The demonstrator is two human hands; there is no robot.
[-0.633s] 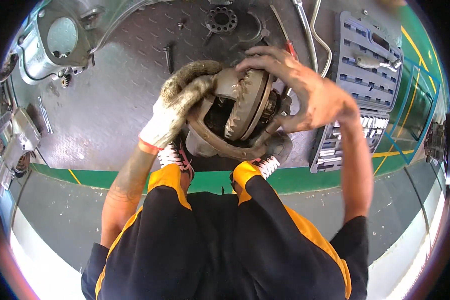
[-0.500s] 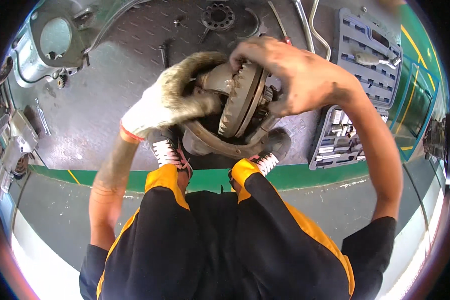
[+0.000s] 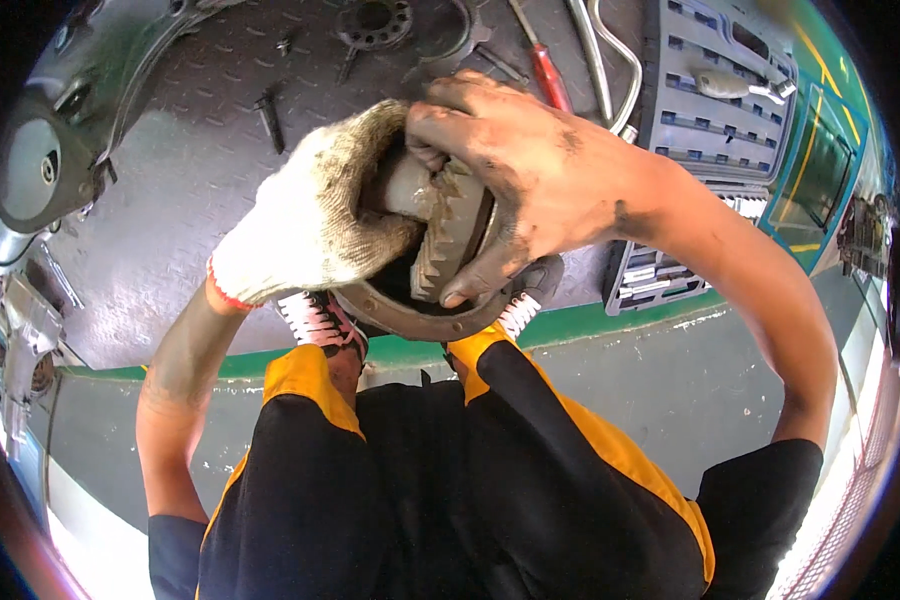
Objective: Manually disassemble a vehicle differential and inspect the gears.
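Curling round the smooth metal case [image 3: 403, 188], the gloved left hand [image 3: 315, 205] has it between fingers and thumb; beside it I see the toothed gear [image 3: 446, 242], inside the round housing [image 3: 400, 319], clasped by the bare right hand [image 3: 540, 180].

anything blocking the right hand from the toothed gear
No, nothing visible: the bare right hand lies over the toothed gear, its thumb at the near end. The gloved left hand is to the gear's left, and the housing rim curves along the near side; neither comes between.
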